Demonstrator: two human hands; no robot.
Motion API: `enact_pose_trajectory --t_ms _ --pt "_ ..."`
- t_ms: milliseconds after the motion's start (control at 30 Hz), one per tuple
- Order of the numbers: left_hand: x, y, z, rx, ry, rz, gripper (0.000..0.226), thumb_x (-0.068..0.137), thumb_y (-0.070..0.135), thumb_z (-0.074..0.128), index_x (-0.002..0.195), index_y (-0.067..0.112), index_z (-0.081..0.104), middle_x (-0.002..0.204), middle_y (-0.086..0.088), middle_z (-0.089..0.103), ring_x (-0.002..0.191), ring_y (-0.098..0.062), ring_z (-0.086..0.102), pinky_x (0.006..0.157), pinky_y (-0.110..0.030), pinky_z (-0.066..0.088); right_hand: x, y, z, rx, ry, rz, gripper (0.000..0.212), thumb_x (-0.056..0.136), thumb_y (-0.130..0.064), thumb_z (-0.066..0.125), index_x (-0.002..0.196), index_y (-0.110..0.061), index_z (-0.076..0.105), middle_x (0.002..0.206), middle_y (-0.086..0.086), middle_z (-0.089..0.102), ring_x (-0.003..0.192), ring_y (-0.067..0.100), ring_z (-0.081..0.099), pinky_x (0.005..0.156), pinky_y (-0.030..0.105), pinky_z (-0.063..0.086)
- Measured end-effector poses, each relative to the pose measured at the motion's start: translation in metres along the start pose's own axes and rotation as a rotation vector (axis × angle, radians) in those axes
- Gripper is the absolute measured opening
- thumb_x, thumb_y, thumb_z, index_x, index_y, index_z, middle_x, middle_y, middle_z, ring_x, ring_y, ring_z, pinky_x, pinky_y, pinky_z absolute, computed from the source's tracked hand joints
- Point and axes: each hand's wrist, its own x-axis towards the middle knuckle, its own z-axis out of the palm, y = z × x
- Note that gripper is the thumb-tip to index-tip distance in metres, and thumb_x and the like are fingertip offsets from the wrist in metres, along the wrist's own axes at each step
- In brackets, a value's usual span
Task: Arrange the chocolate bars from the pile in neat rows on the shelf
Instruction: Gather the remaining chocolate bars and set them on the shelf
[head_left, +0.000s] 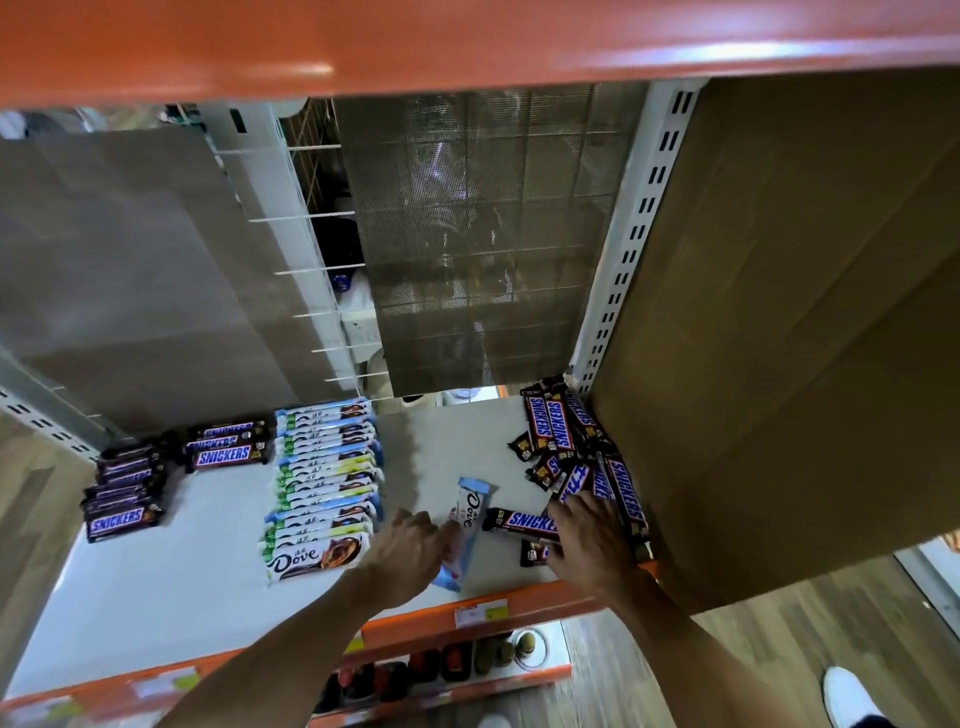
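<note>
A pile of brown Snickers bars (582, 447) lies at the right of the white shelf (156, 582), against a cardboard box. A neat column of Dove bars (324, 483) runs down the shelf's middle, and two short rows of Snickers bars (124, 493) lie at the left. My left hand (410, 558) holds a light blue Dove bar (467, 519) lying on the shelf. My right hand (592, 540) reaches into the pile, fingers over a loose Snickers bar (519, 521); the grip is hidden.
A big cardboard box (779, 364) walls off the shelf's right side. An orange shelf edge (467, 47) hangs overhead, and another orange edge (519, 608) with price tags fronts this shelf. Bottles (441, 665) stand on the lower shelf. A wire mesh back panel (467, 234) is behind.
</note>
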Motion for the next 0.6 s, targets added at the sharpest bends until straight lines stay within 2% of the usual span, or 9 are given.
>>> enact_pose_trajectory --t_ms 67,133,200,300,400,500,600 --pt "0.004 0.001 -0.001 -0.016 -0.028 0.051 0.046 0.065 0.014 0.073 0.107 0.025 0.059 0.074 0.005 0.065 0.073 -0.019 0.062 0.068 -0.033 0.049 -0.002 0.003 0.0 0.015 -0.026 0.002 0.04 0.08 -0.033 0.061 0.116 -0.017 0.054 0.115 0.003 0.055 0.114 0.023 0.045 0.097 0.041 0.033" --pt "0.011 0.0 -0.001 0.03 -0.02 0.053 0.075 0.045 0.012 0.085 0.115 0.025 0.062 0.086 0.001 0.065 0.077 -0.019 0.063 0.065 -0.033 0.053 -0.003 0.006 0.002 0.023 -0.022 0.008 0.041 0.08 -0.031 0.063 0.117 -0.017 0.054 0.116 0.003 0.055 0.114 0.023 0.045 0.099 0.04 0.032" --pt "0.018 0.001 -0.003 0.063 -0.051 0.03 0.094 0.034 0.016 0.092 0.122 0.028 0.062 0.105 -0.006 0.064 0.09 -0.023 0.062 0.066 -0.036 0.055 -0.004 0.01 0.003 0.04 -0.013 0.016 0.04 0.079 -0.032 0.065 0.116 -0.017 0.055 0.115 0.003 0.056 0.114 0.023 0.046 0.1 0.041 0.032" --pt "0.03 0.003 -0.004 0.103 -0.091 0.049 0.092 0.032 0.029 0.094 0.119 0.033 0.066 0.122 -0.01 0.059 0.108 -0.027 0.051 0.068 -0.04 0.055 -0.005 0.015 0.003 0.057 -0.006 0.017 0.04 0.079 -0.034 0.066 0.115 -0.018 0.057 0.113 0.004 0.057 0.113 0.023 0.047 0.099 0.04 0.034" --pt "0.041 0.002 -0.005 0.128 -0.144 0.068 0.082 0.032 0.046 0.093 0.11 0.035 0.07 0.126 -0.008 0.059 0.114 -0.027 0.049 0.069 -0.041 0.054 -0.007 0.021 0.004 0.104 0.023 0.02 0.04 0.075 -0.033 0.071 0.111 -0.019 0.06 0.107 0.004 0.06 0.108 0.023 0.05 0.095 0.038 0.038" --pt "0.046 0.001 -0.007 0.134 -0.182 0.073 0.08 0.026 0.061 0.089 0.1 0.035 0.074 0.117 -0.005 0.067 0.105 -0.025 0.063 0.068 -0.042 0.056 -0.01 0.026 0.005 0.142 0.017 0.018 0.04 0.07 -0.027 0.076 0.107 -0.02 0.063 0.102 0.001 0.062 0.104 0.022 0.052 0.09 0.036 0.04" --pt "0.046 -0.001 -0.008 0.12 -0.141 0.102 0.077 0.022 0.047 0.093 0.095 0.034 0.074 0.102 0.002 0.07 0.094 -0.021 0.065 0.064 -0.037 0.055 -0.011 0.028 0.005 0.13 0.007 0.0 0.041 0.072 -0.025 0.075 0.11 -0.017 0.06 0.108 0.001 0.06 0.107 0.021 0.05 0.092 0.033 0.039"
